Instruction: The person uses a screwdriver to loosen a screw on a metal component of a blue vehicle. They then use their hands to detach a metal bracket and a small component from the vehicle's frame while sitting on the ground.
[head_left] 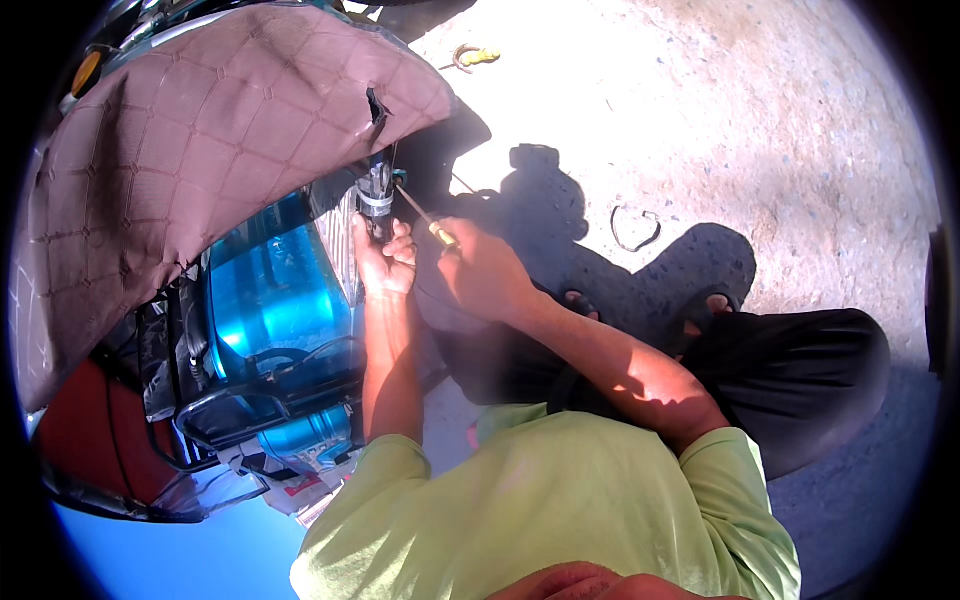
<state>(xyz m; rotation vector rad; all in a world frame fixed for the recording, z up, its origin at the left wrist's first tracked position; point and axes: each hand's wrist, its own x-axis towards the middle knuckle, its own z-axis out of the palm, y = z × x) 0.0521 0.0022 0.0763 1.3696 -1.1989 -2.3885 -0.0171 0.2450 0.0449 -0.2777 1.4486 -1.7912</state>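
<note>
My right hand (482, 268) is closed around a screwdriver with a yellowish handle (441, 234). Its thin shaft slants up and left, and the tip meets the side of a black cylindrical part (376, 190) with a pale band around it. Curled about the lower end of that part, my left hand (386, 258) steadies it from below; some of its fingers are hidden. The part sits at the edge of a blue-bodied vehicle (275, 285), just under a brownish quilted cover (235, 110).
A black tubular frame (225, 415) and a dark red panel (95, 430) belong to the vehicle's near side. On the sunlit concrete lie a yellow-handled item (478, 57) and a bent dark strip (636, 230). My black-trousered knee (820, 370) is at the right.
</note>
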